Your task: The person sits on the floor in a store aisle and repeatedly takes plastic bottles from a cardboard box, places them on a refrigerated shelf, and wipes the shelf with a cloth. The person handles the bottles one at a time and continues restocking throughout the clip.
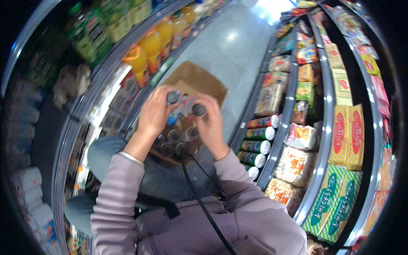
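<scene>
My left hand (154,110) holds a bottle by its dark cap (172,97), above the left part of an open cardboard box (204,78). Close beside it, my right hand (208,114) grips a second bottle with a dark cap (198,109). The bodies of both bottles are largely hidden beneath the caps and fingers. Several more bottles stand upright in the box, their round tops (174,136) showing nearer my knees. A blue and white label or wrapper (173,118) shows between my hands. The box rests low in the aisle, in front of my bent legs.
Shelves with orange drink bottles (149,46) and green bottles (92,36) run along the left. On the right, tiered shelves hold lying canisters (255,146) and bagged snacks (295,165). Black straps (204,208) hang down over my front. Grey floor (236,41) stretches ahead between the shelves.
</scene>
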